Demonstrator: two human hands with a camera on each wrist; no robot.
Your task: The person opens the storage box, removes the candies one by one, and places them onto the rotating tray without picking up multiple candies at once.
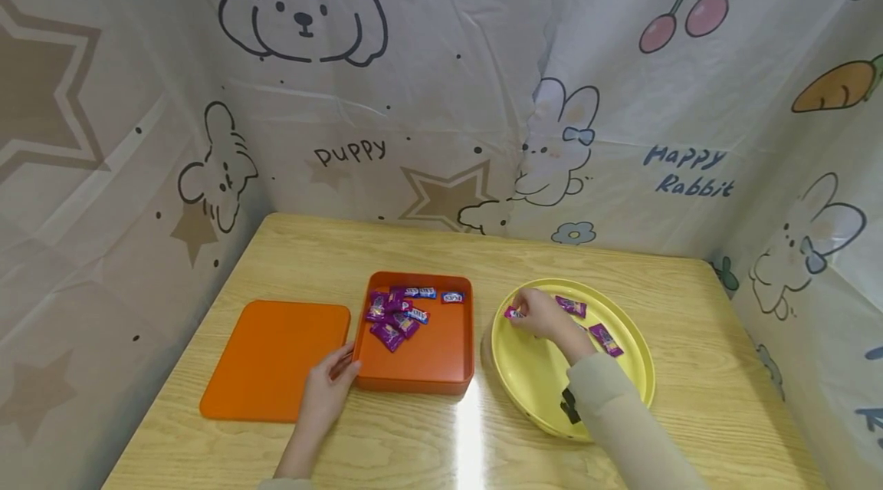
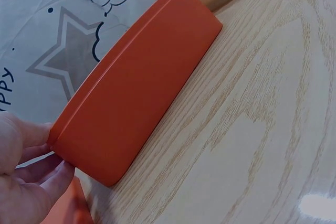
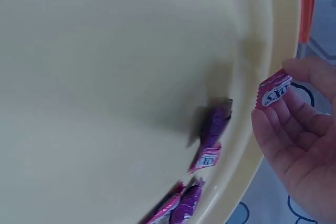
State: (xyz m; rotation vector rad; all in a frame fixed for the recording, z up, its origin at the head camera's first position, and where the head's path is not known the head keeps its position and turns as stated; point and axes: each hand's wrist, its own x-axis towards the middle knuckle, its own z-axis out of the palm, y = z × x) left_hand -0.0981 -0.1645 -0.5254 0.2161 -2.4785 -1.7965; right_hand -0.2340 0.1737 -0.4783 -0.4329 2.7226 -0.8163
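Observation:
My right hand (image 1: 545,315) pinches a small pink wrapped candy (image 3: 274,88) between thumb and fingers, just over the far left rim of the round yellow tray (image 1: 531,390). Purple and pink wrapped candies lie inside that tray, among them a purple candy (image 1: 605,339) and, in the right wrist view, a pink one (image 3: 206,159). At the left, my left hand (image 1: 326,390) rests its fingertips against the outer left wall of the square orange box (image 2: 136,82). Several purple candies (image 1: 388,336) and blue-and-white candies (image 1: 452,297) sit toward the back and left of the box.
A flat orange lid (image 1: 265,363) lies on the wooden table (image 1: 386,444) left of the box. Patterned cloth (image 1: 428,91) hangs behind the table and along both sides. A black piece (image 1: 569,404) shows at the right sleeve, over the tray's near part.

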